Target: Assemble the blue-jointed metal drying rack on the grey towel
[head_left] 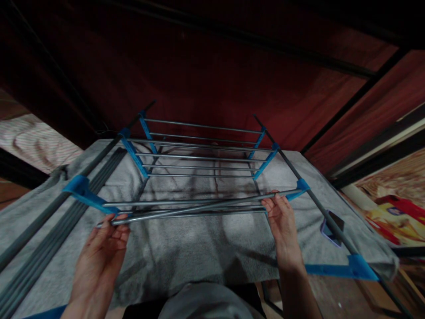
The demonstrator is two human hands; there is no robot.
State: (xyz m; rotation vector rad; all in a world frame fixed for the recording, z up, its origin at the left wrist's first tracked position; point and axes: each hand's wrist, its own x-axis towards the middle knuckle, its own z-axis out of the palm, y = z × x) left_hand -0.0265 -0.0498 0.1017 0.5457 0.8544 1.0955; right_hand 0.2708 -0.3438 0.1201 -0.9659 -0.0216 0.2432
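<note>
A metal rack (pixel 202 155) with grey rods and blue plastic connectors lies over a grey towel (pixel 186 248). My left hand (pixel 106 248) is closed on the left end of a loose grey rod (pixel 199 208) that runs slantwise across the near shelf. My right hand (pixel 282 217) grips the right ends of the near rods, close to a blue connector (pixel 300 188). Another blue connector (pixel 81 188) sits just left of my left hand.
A dark phone (pixel 332 226) lies on the towel at the right, beside the rack's side rail. Several long grey rods (pixel 49 239) lie along the left edge. A dark red wall stands behind. Coloured packaging (pixel 398 217) shows at the far right.
</note>
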